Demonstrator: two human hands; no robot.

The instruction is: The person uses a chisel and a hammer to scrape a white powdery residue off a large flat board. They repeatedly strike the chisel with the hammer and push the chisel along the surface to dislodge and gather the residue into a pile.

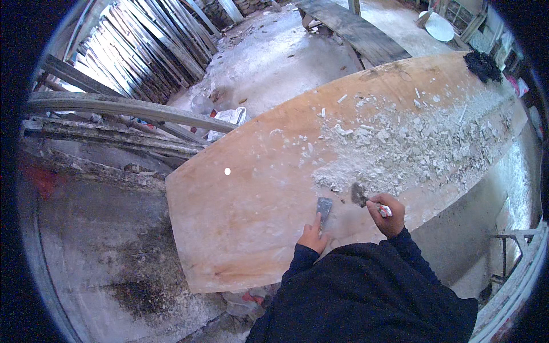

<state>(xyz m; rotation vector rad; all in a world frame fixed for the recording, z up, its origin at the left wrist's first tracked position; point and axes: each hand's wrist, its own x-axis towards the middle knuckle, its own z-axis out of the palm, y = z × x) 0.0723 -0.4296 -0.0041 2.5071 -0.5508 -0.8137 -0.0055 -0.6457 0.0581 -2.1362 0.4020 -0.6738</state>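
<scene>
My left hand (311,236) is closed on a flat grey rectangular scraper (325,207), one finger stretched along it. The scraper is over a large orange-brown wooden board (229,228). To its right, my right hand (390,217) wraps round the pale, red-marked handle of a small tool with a dark blade (358,195), like a putty knife. That blade is at the near edge of a heap of white crumbly chunks and powder (400,146), which covers much of the board's right half. Whether either blade touches the board, I cannot tell.
A black bristly clump (482,66) sits at the board's far right end. Wooden beams (131,110) lie at the left, and upright poles (154,46) lean behind. Beyond the board stands a dark bench (354,28). A metal frame (509,251) is at the right.
</scene>
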